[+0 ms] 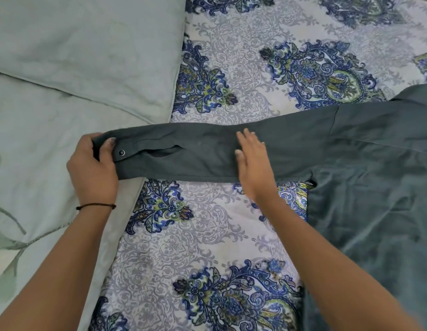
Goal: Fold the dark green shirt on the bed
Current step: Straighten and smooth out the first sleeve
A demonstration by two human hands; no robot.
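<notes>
One long sleeve (195, 154) of the dark green cloth shirt (374, 177) runs nine-to-three o'clock. My left hand (93, 170) grips its cuff (118, 151); my right hand (253, 168), flat, presses mid-sleeve.

No readable text, label, brand, number or sign. Snap button (121, 152) on cuff of dark green shirt (350, 144): too small to make out any marking. Bedsheet (231, 111) print: ornament only.
</notes>
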